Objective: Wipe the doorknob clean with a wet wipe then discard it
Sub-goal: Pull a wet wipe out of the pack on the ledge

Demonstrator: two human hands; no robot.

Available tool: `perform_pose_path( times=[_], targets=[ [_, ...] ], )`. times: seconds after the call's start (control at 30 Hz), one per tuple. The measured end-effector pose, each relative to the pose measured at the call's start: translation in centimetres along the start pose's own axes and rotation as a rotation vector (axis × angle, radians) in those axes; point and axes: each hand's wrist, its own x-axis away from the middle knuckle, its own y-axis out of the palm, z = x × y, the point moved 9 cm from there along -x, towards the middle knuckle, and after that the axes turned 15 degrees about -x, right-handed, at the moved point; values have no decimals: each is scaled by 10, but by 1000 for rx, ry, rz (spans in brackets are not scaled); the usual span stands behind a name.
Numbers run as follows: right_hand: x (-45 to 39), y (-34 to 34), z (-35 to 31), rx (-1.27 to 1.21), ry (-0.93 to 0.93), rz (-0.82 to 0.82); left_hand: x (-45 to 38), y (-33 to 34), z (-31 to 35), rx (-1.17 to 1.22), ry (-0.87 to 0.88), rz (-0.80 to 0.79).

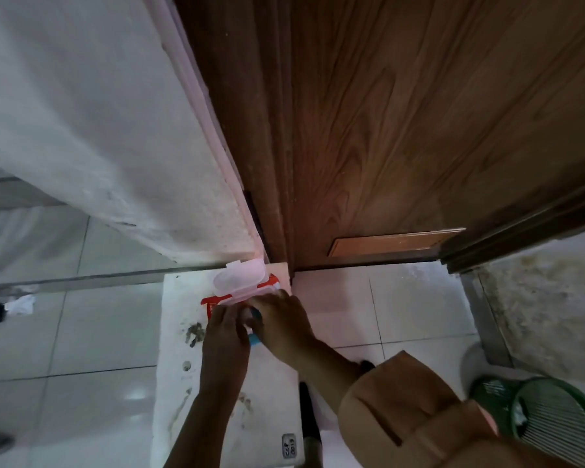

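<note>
- Wooden door [402,130] fills the upper right, meeting a white wall [81,113] above a pale tiled floor [65,332].
- Your white surface [176,383], stained in spots, stands against the door's foot.
- At lower right sits a green slatted basket [554,423].
- Your red wet wipe pack [217,300] lies at the surface's far end, its clear lid [240,276] flipped up.
- Your left hand [223,339] and right hand [281,325] meet on the pack; whether either hand's fingers [227,315] grip a wipe, you cannot tell.
</note>
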Motion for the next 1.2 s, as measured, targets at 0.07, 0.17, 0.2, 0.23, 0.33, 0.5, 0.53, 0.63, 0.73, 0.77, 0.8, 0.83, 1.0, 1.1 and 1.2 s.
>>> perform_pose_path(
  times=[0.07,0.17,0.2,0.23,0.33,0.5,0.53,0.63,0.73,0.77,0.8,0.83,1.0,1.1,1.2],
  targets=[
    [-2,1,-1,37,-16,2,-1,-3,1,9,3,11],
    [-3,0,-2,112,-40,3,1,-4,5,-72,56,21],
    [-4,0,-1,116,-37,7,1,-3,4,-76,58,21],
    [-5,0,0,112,-30,15,0,-3,4,-81,60,24],
    [-6,0,4,73,-2,43,0,-3,0,-65,37,30],
    [-2,2,11,95,35,36,-2,0,-4,-36,1,7],
    [-2,2,11,86,30,34,-2,-1,-4,-36,16,13],
    [-2,5,4,126,-13,-13,1,-1,-1,-40,69,23],
    [-5,5,0,195,-29,-40,1,-2,-1,-47,61,20],
    [-5,2,1,173,-10,-31,0,-2,0,-55,51,13],
    [-5,0,2,143,12,-21,0,-1,0,-72,45,7],
    [-4,-2,3,113,29,-11,-1,-1,0,-91,41,3],
    [2,-6,6,-34,79,-9,-5,0,2,-176,16,-39],
    [9,-14,11,-146,114,45,-7,0,7,-201,15,-43],
    [16,-27,20,-211,163,104,-6,4,8,-244,1,-79]
  ],
)
